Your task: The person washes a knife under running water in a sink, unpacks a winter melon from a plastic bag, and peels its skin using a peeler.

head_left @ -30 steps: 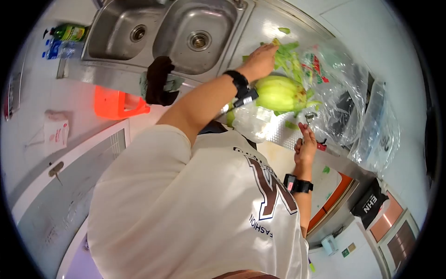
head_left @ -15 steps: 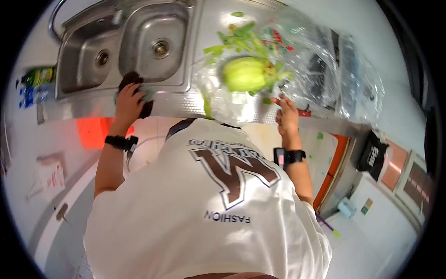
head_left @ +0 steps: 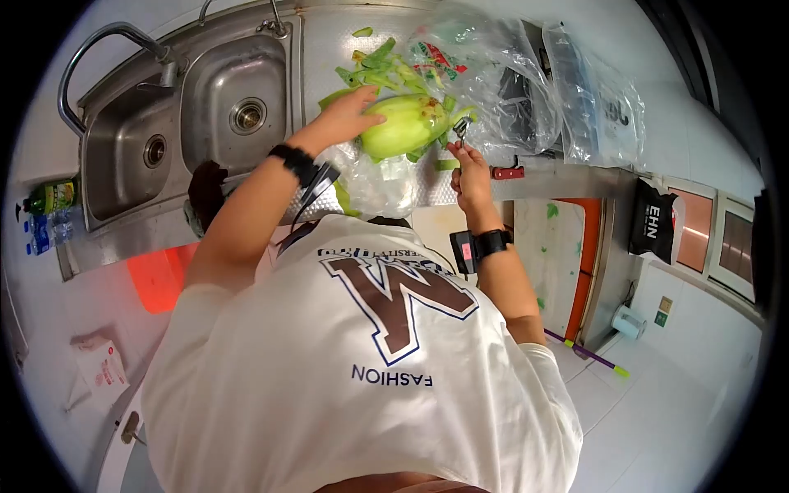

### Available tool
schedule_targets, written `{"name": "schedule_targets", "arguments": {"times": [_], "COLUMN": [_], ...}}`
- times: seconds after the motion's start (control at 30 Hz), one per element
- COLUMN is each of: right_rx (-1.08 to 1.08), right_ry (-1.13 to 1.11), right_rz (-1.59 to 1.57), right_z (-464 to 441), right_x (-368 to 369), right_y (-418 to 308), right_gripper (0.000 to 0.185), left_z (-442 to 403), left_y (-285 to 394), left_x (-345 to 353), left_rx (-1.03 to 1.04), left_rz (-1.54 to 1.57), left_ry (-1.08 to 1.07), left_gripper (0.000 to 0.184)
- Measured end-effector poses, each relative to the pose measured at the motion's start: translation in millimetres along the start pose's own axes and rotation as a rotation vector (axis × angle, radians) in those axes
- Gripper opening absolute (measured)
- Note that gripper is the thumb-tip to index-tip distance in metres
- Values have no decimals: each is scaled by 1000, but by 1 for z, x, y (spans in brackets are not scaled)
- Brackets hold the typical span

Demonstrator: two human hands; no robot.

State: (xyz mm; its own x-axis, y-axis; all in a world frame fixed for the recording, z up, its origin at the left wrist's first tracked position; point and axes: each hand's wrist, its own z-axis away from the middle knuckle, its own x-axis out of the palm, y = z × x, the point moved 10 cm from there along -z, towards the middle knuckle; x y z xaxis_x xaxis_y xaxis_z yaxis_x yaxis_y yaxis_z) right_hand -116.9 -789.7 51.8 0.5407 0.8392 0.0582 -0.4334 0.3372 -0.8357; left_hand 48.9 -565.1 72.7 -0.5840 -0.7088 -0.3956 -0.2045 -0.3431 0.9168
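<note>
A pale green, partly peeled gourd (head_left: 404,126) lies on its side on the metal counter, its stem end toward the right. My left hand (head_left: 343,120) is at the gourd's left end, with fingers stretched out and the thumb apart, near or touching its surface. In my right hand (head_left: 472,177) is a metal peeler (head_left: 461,128), its head pointing up beside the gourd's stem end. Green peelings (head_left: 382,62) are heaped behind the gourd. Just right of my right hand is a red-handled knife (head_left: 508,172), its blade mostly hidden.
At the left is a double steel sink (head_left: 297,82) with a curved faucet (head_left: 107,33). A dark brown cloth (head_left: 207,191) hangs at its front edge. Clear plastic bags (head_left: 493,82) cover the counter's right side. Bottles (head_left: 51,197) stand far left.
My left hand has left the dark cloth and moved right to the gourd. My right hand still holds the peeler, now nearer the stem end. The camera view has shifted.
</note>
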Motion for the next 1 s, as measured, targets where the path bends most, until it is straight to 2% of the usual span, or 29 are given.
{"name": "schedule_targets", "arguments": {"times": [0.03,0.1,0.2,0.23,0.3,0.43,0.5,0.53,0.6,0.63,0.67,0.73,0.8,0.87,0.9,0.93,1.0], "right_rx": [-17,-36,-30,14,13,14,7,4,-61,-102,-103,-222,-330,-751,-751,-699,-645], "right_ry": [11,17,-1,9,3,5,41,40,-108,-115,-127,-136,-134,102,93,77,66], "right_rz": [0,-8,9,36,-5,-113,-144,-153,-93,-31,-28,170,336,842,856,906,961], "right_z": [-4,-3,-3,-1,-14,-32,-36,-35,-33,-39,-48,-62,-69,-30,-15,-2,15], "right_x": [-1,-2,1,4,8,25,38,47,80,91,100,109,112,107,106,105,96], "right_y": [-2,-4,-3,-2,6,6,0,-7,-26,-27,-24,-25,-26,-63,-71,-78,-79], "right_gripper": [14,15,17,17,16,15,16,16,19,22,22,24,28,36,36,39,42], "left_z": [-16,-26,-23,-23,-29,-13,4,12,24,29,29,40,35,30,30,34,32], "left_y": [-7,-26,-29,-33,-39,-11,14,15,-18,-31,-35,-28,-13,15,34,31,52], "left_x": [2,28,32,36,35,35,33,37,23,28,35,31,36,22,19,22,35], "left_rx": [-4,-168,-261,-264,-277,-252,-192,-189,-371,-459,-462,-582,-585,-510,-423,-428,-131], "left_rz": [-4,108,149,143,247,147,143,135,-149,-190,-191,-256,-232,-348,-388,-375,-566], "left_ry": [-7,-283,-417,-424,-293,-287,-335,-337,-60,-55,-44,155,209,359,374,377,346], "left_gripper": [52,69,72,72,74,77,93,93,112,132,132,139,142,139,131,131,120]}}
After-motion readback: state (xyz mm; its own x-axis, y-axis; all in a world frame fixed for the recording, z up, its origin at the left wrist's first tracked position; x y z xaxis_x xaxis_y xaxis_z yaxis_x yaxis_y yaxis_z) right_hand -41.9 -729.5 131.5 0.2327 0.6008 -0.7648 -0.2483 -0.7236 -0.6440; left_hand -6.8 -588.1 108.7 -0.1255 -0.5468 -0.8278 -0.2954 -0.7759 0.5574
